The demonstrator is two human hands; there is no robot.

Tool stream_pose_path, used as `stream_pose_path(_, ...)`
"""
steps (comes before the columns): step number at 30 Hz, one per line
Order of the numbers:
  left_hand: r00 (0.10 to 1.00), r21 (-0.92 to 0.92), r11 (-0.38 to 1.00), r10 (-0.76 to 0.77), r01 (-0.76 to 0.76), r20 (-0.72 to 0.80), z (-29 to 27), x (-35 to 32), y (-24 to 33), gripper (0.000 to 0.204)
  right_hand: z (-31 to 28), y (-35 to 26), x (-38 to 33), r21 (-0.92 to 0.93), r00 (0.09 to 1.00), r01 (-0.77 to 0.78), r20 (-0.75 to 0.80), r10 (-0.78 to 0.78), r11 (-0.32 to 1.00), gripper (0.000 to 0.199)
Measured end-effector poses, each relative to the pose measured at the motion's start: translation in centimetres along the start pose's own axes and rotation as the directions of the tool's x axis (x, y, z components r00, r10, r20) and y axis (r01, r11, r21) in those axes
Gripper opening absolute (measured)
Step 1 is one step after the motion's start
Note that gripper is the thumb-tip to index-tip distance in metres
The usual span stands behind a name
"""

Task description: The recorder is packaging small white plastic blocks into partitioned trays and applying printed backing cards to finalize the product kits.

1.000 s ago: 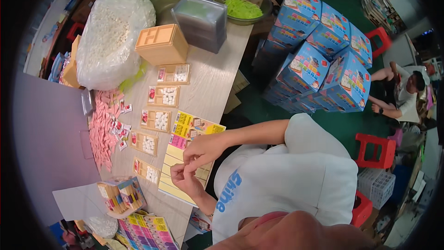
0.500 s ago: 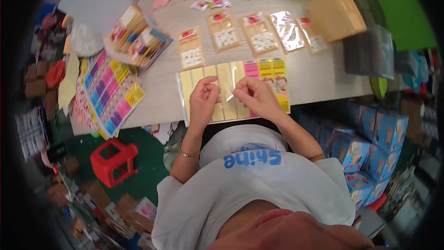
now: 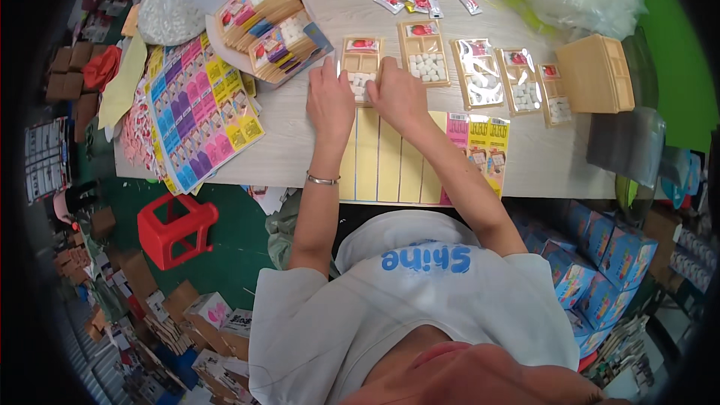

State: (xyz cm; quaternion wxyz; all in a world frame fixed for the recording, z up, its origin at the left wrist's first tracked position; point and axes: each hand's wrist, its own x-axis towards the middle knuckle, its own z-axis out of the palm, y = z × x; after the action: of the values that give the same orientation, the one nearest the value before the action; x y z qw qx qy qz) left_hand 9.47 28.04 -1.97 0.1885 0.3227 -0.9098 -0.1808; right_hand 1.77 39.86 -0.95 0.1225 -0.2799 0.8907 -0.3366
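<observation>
While both rest on one tray (image 3: 361, 67) | left hand (image 3: 331, 101), right hand (image 3: 397, 97) flat | five trays

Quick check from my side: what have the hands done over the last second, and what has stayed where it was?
Both hands left the yellow sticker sheet and reached forward: the left hand and right hand now press on a tan tray of small white pieces. The row of trays and colourful card sheets lie as before.
</observation>
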Motion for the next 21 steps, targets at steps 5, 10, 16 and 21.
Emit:
stream_pose_path(5, 0.89, -0.072, 0.887, 0.456, -0.456, -0.016, 0.9, 1.1, -1.5, 0.042, -0.1, -0.6, -0.4, 0.012, 0.998, -0.057, -0.038, 0.057, 0.998, 0.038)
stream_pose_path(10, 0.811, -0.136, 0.834, 0.551, -0.534, 0.197, 3.0, 1.7, -1.4, 0.054, 0.3, 0.7, -0.3, 0.146, 0.98, -0.183, -0.051, 0.192, 0.972, 0.034)
stream_pose_path(16, 0.797, 0.113, 0.796, 0.566, -0.595, 0.21, 0.6, 1.2, -1.5, 0.057, -5.8, -13.4, -2.2, 0.228, 0.777, 0.629, -0.152, -0.611, 0.743, 0.022)
stream_pose_path(21, 0.9, -0.002, 0.929, 0.359, -0.37, 0.246, 3.3, 2.2, 3.6, 0.088, -9.3, -24.9, -7.9, 0.241, 0.403, 0.914, -0.467, -0.787, 0.325, 0.016)
